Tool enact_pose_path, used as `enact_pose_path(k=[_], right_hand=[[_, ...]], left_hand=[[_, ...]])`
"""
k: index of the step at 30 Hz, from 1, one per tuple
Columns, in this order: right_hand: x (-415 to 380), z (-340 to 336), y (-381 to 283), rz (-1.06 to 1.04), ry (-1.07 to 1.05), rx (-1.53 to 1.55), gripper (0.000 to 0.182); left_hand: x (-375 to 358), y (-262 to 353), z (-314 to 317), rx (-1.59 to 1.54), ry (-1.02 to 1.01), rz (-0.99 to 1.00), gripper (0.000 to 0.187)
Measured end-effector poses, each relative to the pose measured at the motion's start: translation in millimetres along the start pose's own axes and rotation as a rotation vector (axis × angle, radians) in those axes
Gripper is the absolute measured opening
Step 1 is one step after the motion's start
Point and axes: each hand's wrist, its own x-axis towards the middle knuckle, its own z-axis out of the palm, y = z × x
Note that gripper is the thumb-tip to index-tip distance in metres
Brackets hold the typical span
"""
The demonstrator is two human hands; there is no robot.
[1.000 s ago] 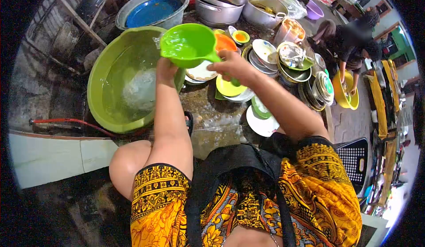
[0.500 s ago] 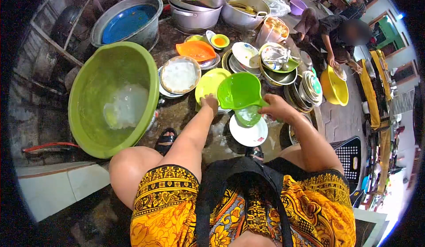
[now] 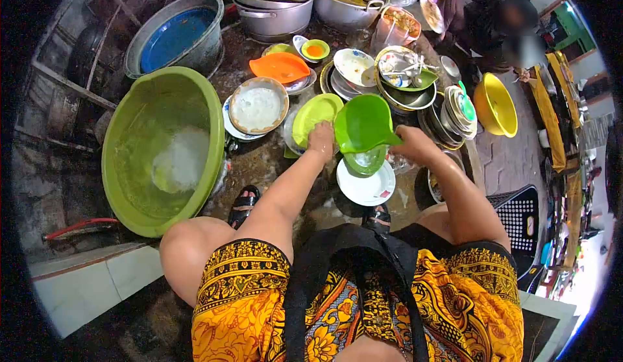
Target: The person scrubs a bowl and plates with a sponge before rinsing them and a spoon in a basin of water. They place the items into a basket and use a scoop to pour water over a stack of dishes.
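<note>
My right hand (image 3: 415,146) is closed around the handle of a bright green water dipper (image 3: 362,122), whose wide bowl is tilted toward me. Beneath the dipper, a small green dish (image 3: 365,161) with water in it overlaps a white plate (image 3: 365,190) on the wet floor. My left hand (image 3: 320,139) is at the near edge of a yellow-green plate (image 3: 317,114), fingers bent against it and partly hidden. The dipper's rim is close beside that plate. To the left is a bowl of white suds (image 3: 259,106).
A big green tub (image 3: 214,154) with sudsy water stands at the left. Beyond are a grey basin (image 3: 133,57), metal pots (image 3: 276,24), an orange dish (image 3: 280,67) and stacked dishes (image 3: 457,119). Near a yellow basin (image 3: 494,106), another person (image 3: 464,12) holds a plate.
My left hand has moved right and slightly up with the yellow-green plate. The dipper has shifted right and turned. The other person's plate has been lifted away from the yellow basin. The view has shifted slightly.
</note>
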Motion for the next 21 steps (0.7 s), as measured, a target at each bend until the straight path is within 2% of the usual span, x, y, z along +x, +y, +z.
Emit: enact_pose_path(k=[1, 3, 4, 5, 7, 8, 9, 11, 13, 14, 15, 17, 19, 20, 21], right_hand=[[-6, -11, -8, 0.067, -0.041, 0.127, 0.047], [0, -11, 3, -0.031, 0.121, 0.025, 0.046], [-5, -18, -4, -0.004, 0.137, 0.108, 0.045], [-5, -23, -5, 0.006, 0.15, 0.149, 0.044], [-7, -25, -6, -0.118, 0.274, 0.231, 0.04], [-16, -35, -19, -0.015, 0.206, 0.297, 0.041], [-12, -34, -14, -0.059, 0.238, 0.27, 0.043], [-17, -42, -23, 0.049, 0.201, 0.31, 0.05], [-10, -41, -16, 0.018, 0.232, 0.265, 0.049], [-8, -39, -14, -0.009, 0.261, 0.216, 0.047], [-11, -40, -18, -0.011, 0.261, 0.222, 0.047], [-20, -45, -26, -0.038, 0.207, 0.322, 0.034], [-17, -43, -27, -0.026, 0.205, 0.309, 0.031], [-16, -42, -28, -0.037, 0.168, 0.308, 0.03], [-14, -40, -28, -0.049, 0.13, 0.304, 0.029]], left_hand=[[2, -2, -11, 0.004, -0.001, 0.004, 0.02], [13, -11, -34, -0.302, 0.091, -0.082, 0.016], [19, -19, -42, -0.352, 0.118, -0.143, 0.016], [24, -28, -49, -0.401, 0.145, -0.204, 0.018], [24, -50, -89, -0.593, 0.22, -0.366, 0.025], [26, -68, -99, -0.649, 0.305, -0.377, 0.028], [26, -89, -109, -0.705, 0.39, -0.389, 0.032], [16, -130, -149, -0.696, 0.48, -0.363, 0.034], [-12, -161, -209, -0.557, 0.512, -0.439, 0.034], [-21, -189, -217, -0.546, 0.699, -0.375, 0.036], [-43, -197, -246, -0.421, 0.712, -0.434, 0.038], [-72, -231, -266, -0.231, 0.849, -0.469, 0.037], [-101, -243, -288, -0.187, 0.702, -0.62, 0.036], [-109, -244, -288, -0.181, 0.702, -0.62, 0.036], [-116, -244, -286, -0.149, 0.571, -0.778, 0.036]])
